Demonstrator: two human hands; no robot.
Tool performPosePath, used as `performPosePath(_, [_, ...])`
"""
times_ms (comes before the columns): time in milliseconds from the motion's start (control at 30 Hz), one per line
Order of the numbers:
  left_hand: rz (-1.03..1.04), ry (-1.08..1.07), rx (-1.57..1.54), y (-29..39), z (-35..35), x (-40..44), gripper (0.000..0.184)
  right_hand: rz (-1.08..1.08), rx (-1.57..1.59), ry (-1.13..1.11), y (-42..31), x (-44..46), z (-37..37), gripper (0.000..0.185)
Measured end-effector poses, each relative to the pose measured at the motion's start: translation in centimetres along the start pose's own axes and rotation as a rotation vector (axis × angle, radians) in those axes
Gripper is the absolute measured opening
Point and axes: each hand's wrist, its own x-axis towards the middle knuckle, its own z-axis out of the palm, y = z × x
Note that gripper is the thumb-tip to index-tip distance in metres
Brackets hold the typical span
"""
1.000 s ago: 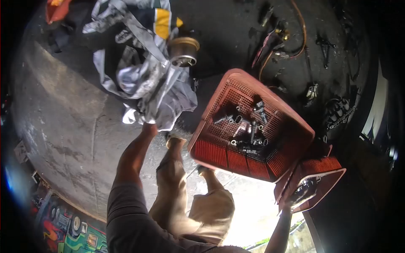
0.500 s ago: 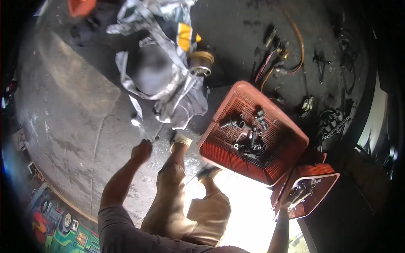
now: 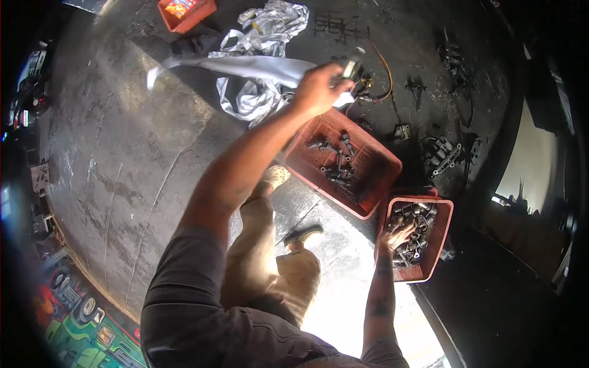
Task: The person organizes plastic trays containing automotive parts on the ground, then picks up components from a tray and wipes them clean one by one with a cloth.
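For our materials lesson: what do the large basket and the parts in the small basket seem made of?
Large basket: probably moulded plastic, dull red, with even mesh and a smooth rim. Parts in the small basket: likely metal, grey with bright glints.

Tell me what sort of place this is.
Likely a repair workshop: metal parts sit in two red baskets, and a thin tube or cable lies on a dark, stained floor.

Metal parts (image 3: 422,233) in red crates (image 3: 417,270) mark a workshop.
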Motion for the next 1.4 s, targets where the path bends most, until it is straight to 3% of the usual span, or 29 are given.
performPosePath(100, [-0.247, -0.174, 0.229, -0.7, 2.8, 0.7, 0.051, 0.062, -0.028, -0.090, -0.7, 0.7, -0.7, 0.092])
performPosePath(167, [-0.211, -0.052, 0.223, -4.1, 3.8, -0.6, 0.052, 0.089, -0.034, -0.118, -0.6, 1.5, -0.5, 0.092])
performPosePath(200, [-0.147, -0.001, 0.226, -6.0, 3.1, -1.7, 0.052, 0.153, -0.002, -0.014, -0.2, 0.7, 0.1, 0.093])
performPosePath(233, [-0.241, -0.038, 0.342, -5.8, 1.0, -2.7, 0.053, 0.213, 0.028, 0.083, -0.9, 0.4, 0.2, 0.094])
performPosePath(267, [-0.373, -0.077, 0.266, -10.5, 0.5, -4.0, 0.057, 0.251, 0.028, 0.054, -1.2, 0.1, 0.0, 0.090])
performPosePath(300, [-0.239, -0.017, 0.362, -12.0, -1.9, -5.7, 0.061, 0.290, 0.026, 0.031, -2.2, 1.2, -1.4, 0.086])
performPosePath(333, [-0.388, -0.142, 0.418, -16.2, -3.1, -7.7, 0.067, 0.300, 0.014, 0.015, -2.7, 1.5, -1.6, 0.086])
performPosePath(367, [-0.269, -0.199, 0.526, -19.9, -4.5, -9.7, 0.080, 0.295, 0.001, 0.006, -2.9, 1.4, -1.5, 0.085])
performPosePath(400, [-0.445, -0.370, 0.519, -18.7, -6.3, -9.6, 0.093, 0.285, -0.013, 0.000, -3.0, 1.5, -1.4, 0.085])
performPosePath(433, [-0.429, -0.444, 0.701, -19.6, -6.0, -10.1, 0.098, 0.278, -0.027, -0.009, -3.2, 1.5, -1.3, 0.085])
performPosePath(500, [-0.408, -0.464, 0.668, -20.9, -6.1, -8.3, 0.091, 0.264, -0.046, -0.042, -3.3, 1.0, -1.2, 0.084])
performPosePath(567, [-0.191, -0.498, 0.821, -22.5, -5.6, -7.1, 0.079, 0.248, -0.063, -0.076, -3.3, 0.5, -1.5, 0.083])
performPosePath(600, [-0.182, -0.580, 0.722, -24.5, -5.3, -7.2, 0.067, 0.234, -0.070, -0.088, -3.4, 0.5, -1.4, 0.083])
performPosePath(700, [-0.239, -0.676, 0.529, -26.6, -6.2, -5.3, 0.049, 0.222, -0.087, -0.128, -2.9, 0.0, -1.2, 0.082])
performPosePath(733, [-0.438, -0.811, 0.542, -24.6, -8.1, -1.7, 0.042, 0.218, -0.090, -0.139, -2.9, 0.1, -1.1, 0.082])
performPosePath(767, [-0.288, -0.584, 0.441, -24.4, -9.9, 0.6, 0.040, 0.217, -0.097, -0.149, -3.0, 0.1, -1.0, 0.081])
performPosePath(833, [-0.305, -0.395, 0.522, -23.2, -13.4, 7.8, 0.037, 0.215, -0.106, -0.169, -3.2, 0.1, -0.7, 0.081])
performPosePath(900, [-0.002, -0.064, 0.450, -25.2, -15.1, 13.2, 0.039, 0.205, -0.112, -0.187, -3.4, 0.1, -0.2, 0.080])
performPosePath(933, [-0.057, -0.002, 0.428, -25.3, -15.4, 15.6, 0.037, 0.201, -0.111, -0.188, -3.6, 0.4, 0.1, 0.080])
performPosePath(1033, [-0.205, 0.220, 0.537, -29.1, -13.7, 20.4, 0.053, 0.200, -0.124, -0.204, -4.0, 0.6, 0.0, 0.079])
performPosePath(1100, [-0.402, -0.251, 0.543, -34.1, -12.5, 20.8, 0.069, 0.181, -0.133, -0.220, -4.1, 1.0, 0.0, 0.078])
performPosePath(1133, [-0.280, -0.386, 0.543, -34.5, -12.4, 20.2, 0.079, 0.172, -0.135, -0.228, -4.0, 0.9, -0.1, 0.078])
performPosePath(1233, [-0.434, -0.417, 0.262, -31.9, -16.6, 22.1, 0.083, 0.148, -0.146, -0.238, -4.0, 0.8, 0.1, 0.077])
performPosePath(1300, [-0.384, 0.014, 0.750, -39.6, -20.3, 23.6, 0.088, 0.123, -0.161, -0.251, -3.9, 0.4, -0.5, 0.077])
performPosePath(1367, [-0.474, 0.382, 1.088, -35.9, -24.2, 23.4, 0.086, 0.095, -0.171, -0.235, -3.6, 0.7, -0.5, 0.076])
performPosePath(1400, [-0.536, 0.383, 1.191, -36.3, -25.4, 22.9, 0.087, 0.070, -0.178, -0.234, -3.3, 0.7, -0.7, 0.076])
